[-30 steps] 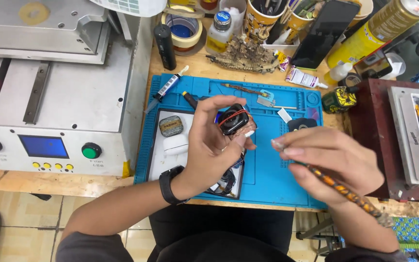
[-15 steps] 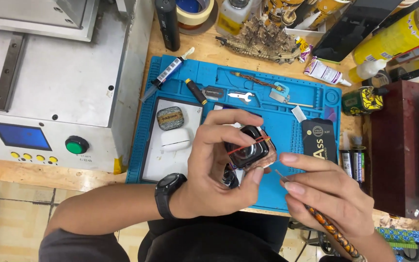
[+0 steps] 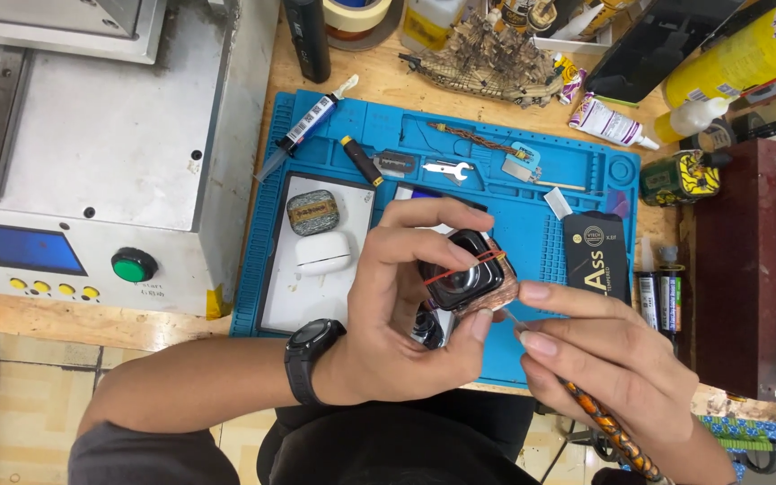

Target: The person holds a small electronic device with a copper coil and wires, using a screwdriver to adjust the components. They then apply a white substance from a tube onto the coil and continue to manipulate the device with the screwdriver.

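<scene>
My left hand point(image 3: 397, 314), with a black watch on the wrist, grips a small square black device point(image 3: 460, 269) bound with a red band. It holds the device just above the blue work mat point(image 3: 334, 135). My right hand point(image 3: 604, 359) holds a thin tool with an orange patterned handle point(image 3: 608, 431). The tool's metal tip touches the device's lower right edge. A second dark part sits under the device, mostly hidden by my left fingers.
A grey machine point(image 3: 92, 153) with a green button stands at the left. On the mat lie a white earbud case point(image 3: 322, 253), a small tin, a syringe point(image 3: 303, 126), a small wrench and a black flat pack point(image 3: 596, 256). Bottles, tape and a model ship crowd the back edge.
The view has shifted, so the hands sit lower in the frame. My right hand has come in toward the device, and the tool tip now touches its edge.
</scene>
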